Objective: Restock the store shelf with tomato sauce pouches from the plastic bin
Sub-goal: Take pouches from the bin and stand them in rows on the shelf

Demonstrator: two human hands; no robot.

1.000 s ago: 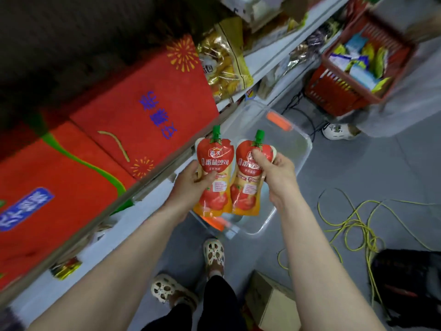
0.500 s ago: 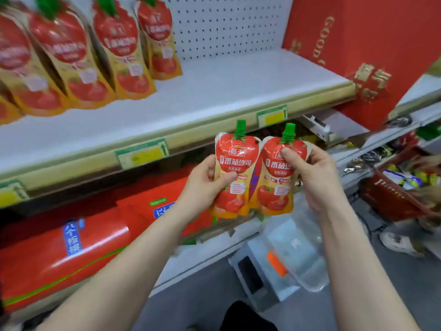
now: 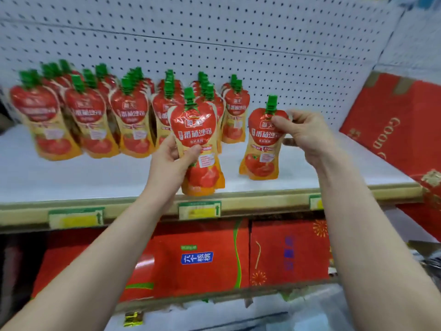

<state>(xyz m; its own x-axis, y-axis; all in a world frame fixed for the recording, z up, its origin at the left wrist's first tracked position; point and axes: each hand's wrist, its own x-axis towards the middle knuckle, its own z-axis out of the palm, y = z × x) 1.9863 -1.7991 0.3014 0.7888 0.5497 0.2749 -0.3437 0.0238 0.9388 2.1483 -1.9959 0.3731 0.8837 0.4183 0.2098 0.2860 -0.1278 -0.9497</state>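
My left hand (image 3: 170, 161) grips a red and yellow tomato sauce pouch with a green cap (image 3: 196, 144), upright above the front edge of the white shelf (image 3: 95, 180). My right hand (image 3: 303, 132) pinches the top of a second pouch (image 3: 262, 144), whose base rests on the shelf to the right of the stocked rows. Several rows of the same pouches (image 3: 95, 115) stand on the shelf against the white pegboard. The plastic bin is out of view.
A large red gift box (image 3: 396, 130) leans at the shelf's right end. Red boxes (image 3: 214, 256) fill the shelf below. Price tag holders (image 3: 200, 210) line the shelf's front rail. Bare shelf lies between the pouch rows and the red box.
Both hands rose from bin level to the upper shelf with a pouch each. The pouches have moved apart, and the right one now stands on the shelf.
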